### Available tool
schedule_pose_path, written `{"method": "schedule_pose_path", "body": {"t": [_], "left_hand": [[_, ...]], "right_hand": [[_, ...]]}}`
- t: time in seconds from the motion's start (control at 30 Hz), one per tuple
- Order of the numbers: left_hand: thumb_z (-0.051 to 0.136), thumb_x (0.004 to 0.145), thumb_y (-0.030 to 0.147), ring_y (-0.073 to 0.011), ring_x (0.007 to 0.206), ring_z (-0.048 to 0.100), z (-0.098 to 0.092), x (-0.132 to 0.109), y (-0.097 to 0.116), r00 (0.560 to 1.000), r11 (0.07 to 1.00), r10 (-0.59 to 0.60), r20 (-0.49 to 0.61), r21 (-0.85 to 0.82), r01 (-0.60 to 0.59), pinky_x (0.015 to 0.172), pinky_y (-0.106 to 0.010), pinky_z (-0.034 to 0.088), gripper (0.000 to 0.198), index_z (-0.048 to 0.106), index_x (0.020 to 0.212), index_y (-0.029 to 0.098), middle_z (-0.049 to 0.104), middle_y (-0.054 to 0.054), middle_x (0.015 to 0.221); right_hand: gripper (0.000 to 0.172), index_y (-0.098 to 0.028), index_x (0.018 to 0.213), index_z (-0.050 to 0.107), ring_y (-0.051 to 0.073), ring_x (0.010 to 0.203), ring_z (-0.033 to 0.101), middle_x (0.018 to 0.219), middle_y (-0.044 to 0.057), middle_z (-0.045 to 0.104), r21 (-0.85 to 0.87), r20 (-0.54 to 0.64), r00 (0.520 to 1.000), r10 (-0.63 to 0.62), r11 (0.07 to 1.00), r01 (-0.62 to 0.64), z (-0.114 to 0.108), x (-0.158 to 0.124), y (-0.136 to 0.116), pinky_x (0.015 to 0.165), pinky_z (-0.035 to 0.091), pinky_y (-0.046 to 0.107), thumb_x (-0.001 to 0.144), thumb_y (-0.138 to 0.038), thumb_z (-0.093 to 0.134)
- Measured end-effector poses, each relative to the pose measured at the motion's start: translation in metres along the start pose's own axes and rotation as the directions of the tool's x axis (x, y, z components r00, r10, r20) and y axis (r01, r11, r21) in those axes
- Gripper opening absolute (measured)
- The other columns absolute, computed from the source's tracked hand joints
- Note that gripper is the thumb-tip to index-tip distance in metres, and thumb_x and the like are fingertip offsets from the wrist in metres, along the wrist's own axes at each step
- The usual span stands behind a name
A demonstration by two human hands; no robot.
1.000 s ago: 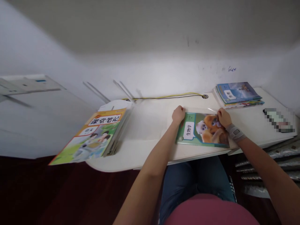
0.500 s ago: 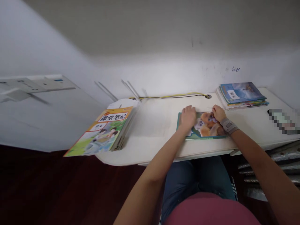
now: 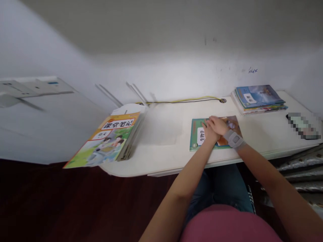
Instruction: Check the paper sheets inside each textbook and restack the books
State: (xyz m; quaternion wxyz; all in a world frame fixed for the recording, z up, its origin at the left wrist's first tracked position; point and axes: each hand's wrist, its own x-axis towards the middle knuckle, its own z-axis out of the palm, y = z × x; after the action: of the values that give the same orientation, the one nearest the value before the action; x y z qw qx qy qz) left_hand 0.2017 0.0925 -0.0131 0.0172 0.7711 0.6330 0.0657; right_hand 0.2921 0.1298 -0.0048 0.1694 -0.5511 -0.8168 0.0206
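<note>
A green book (image 3: 196, 134) with a white label and an animal picture lies flat on the white desk (image 3: 156, 158). On its middle rests my left hand (image 3: 211, 131), fingers apart and holding nothing. My right hand (image 3: 219, 125), with a grey band on the wrist, crosses over the left one, its fingers extended across the left fingers. Beyond to the right sits a stack of books (image 3: 262, 95) with a blue cover on top. Another stack, topped by an orange and green book (image 3: 111, 141), is at the desk's left end.
Behind the left stack is a white device (image 3: 126, 109) with thin antennas. A yellow cable (image 3: 186, 99) runs along the wall to a hole. A blurred-out phone (image 3: 302, 126) lies at the right; a wall socket (image 3: 37, 87) is at the left.
My right hand has moved left from the book's right side onto my left hand. My left hand has shifted right to the book's middle, uncovering the white label. The view has shifted slightly.
</note>
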Motion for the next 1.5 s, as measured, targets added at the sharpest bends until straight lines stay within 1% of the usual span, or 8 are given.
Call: {"method": "schedule_pose_path", "body": {"t": [0.1,0.27,0.5,0.67,0.97,1.13,1.27,1.5], "left_hand": [[0.039,0.085,0.038,-0.0361,0.134,0.027,-0.004,0.002,-0.012,0.998,0.998,0.068,0.005,-0.001,-0.068,0.107,-0.052,0.021,0.066,0.029,0.144,0.011,0.036,-0.015,0.146],[0.026,0.090,0.031,-0.0305,0.137,0.024,-0.002,0.011,-0.037,0.992,0.991,0.125,0.013,-0.041,-0.125,0.108,-0.050,0.021,0.056,0.030,0.144,0.017,0.031,-0.006,0.150],[0.019,0.093,0.042,-0.0313,0.137,0.025,0.001,0.015,-0.061,0.993,0.991,-0.089,-0.071,-0.105,0.082,0.107,-0.054,0.021,0.055,0.038,0.140,0.021,0.036,-0.009,0.147],[0.028,0.092,0.036,-0.0327,0.135,0.029,0.001,0.011,-0.082,0.931,0.928,-0.329,-0.156,-0.236,0.288,0.105,-0.052,0.025,0.051,0.044,0.134,0.012,0.039,-0.018,0.143],[0.037,0.090,0.029,-0.0298,0.117,0.049,-0.008,-0.002,-0.096,0.916,0.864,-0.361,-0.177,-0.432,0.257,0.099,-0.043,0.033,0.033,0.063,0.100,0.012,0.060,-0.018,0.115],[0.047,0.085,0.031,-0.0282,0.104,0.057,-0.018,0.013,-0.110,0.909,0.743,-0.398,-0.125,-0.624,0.240,0.088,-0.041,0.041,0.035,0.056,0.115,0.015,0.063,-0.015,0.106],[0.060,0.075,0.025,-0.0199,0.085,0.063,-0.027,0.031,-0.124,0.957,0.584,-0.288,0.004,-0.791,0.180,0.080,-0.034,0.046,0.059,0.044,0.132,0.019,0.066,-0.006,0.095],[0.077,0.054,0.032,-0.0182,0.069,0.064,-0.039,0.049,-0.134,0.977,0.289,-0.025,0.211,-0.934,0.210,0.069,-0.033,0.050,0.041,0.065,0.088,0.012,0.068,-0.005,0.073]], "right_hand": [[0.050,-0.013,0.124,0.054,0.017,0.124,0.045,0.132,0.009,0.054,0.006,0.010,1.000,-0.008,1.000,0.008,0.014,-0.006,-0.018,0.105,0.032,0.032,0.096,-0.027,0.015],[0.052,-0.009,0.134,0.045,0.020,0.132,0.036,0.141,0.013,0.044,-0.024,0.032,0.999,-0.025,0.999,0.026,0.014,-0.015,-0.005,0.108,0.026,0.036,0.096,-0.038,0.022],[0.048,-0.009,0.132,0.047,0.027,0.132,0.036,0.141,0.014,0.044,-0.095,0.038,0.998,0.042,0.995,-0.039,0.004,-0.025,0.030,0.107,0.026,0.041,0.094,-0.034,0.032],[0.048,-0.006,0.130,0.049,0.029,0.129,0.039,0.138,0.016,0.047,-0.114,0.009,0.993,0.119,0.987,-0.117,0.006,-0.025,0.046,0.105,0.028,0.043,0.092,-0.030,0.033],[0.047,-0.008,0.126,0.053,0.025,0.125,0.045,0.133,0.016,0.052,-0.068,-0.014,1.000,-0.012,0.998,0.011,0.007,-0.028,0.069,0.104,0.032,0.040,0.089,-0.033,0.037],[0.046,-0.007,0.123,0.055,0.024,0.120,0.049,0.128,0.017,0.056,-0.047,-0.056,0.996,-0.074,0.996,0.071,0.007,-0.030,0.078,0.103,0.035,0.038,0.089,-0.031,0.037],[0.043,-0.008,0.121,0.056,0.025,0.117,0.052,0.124,0.017,0.059,-0.028,-0.088,0.992,-0.086,0.996,0.084,0.009,-0.029,0.078,0.101,0.038,0.040,0.089,-0.031,0.038],[0.039,-0.011,0.118,0.057,0.025,0.111,0.053,0.118,0.015,0.062,0.011,-0.108,0.991,-0.084,0.996,0.086,0.002,-0.027,0.078,0.099,0.035,0.040,0.089,-0.030,0.040]]}}
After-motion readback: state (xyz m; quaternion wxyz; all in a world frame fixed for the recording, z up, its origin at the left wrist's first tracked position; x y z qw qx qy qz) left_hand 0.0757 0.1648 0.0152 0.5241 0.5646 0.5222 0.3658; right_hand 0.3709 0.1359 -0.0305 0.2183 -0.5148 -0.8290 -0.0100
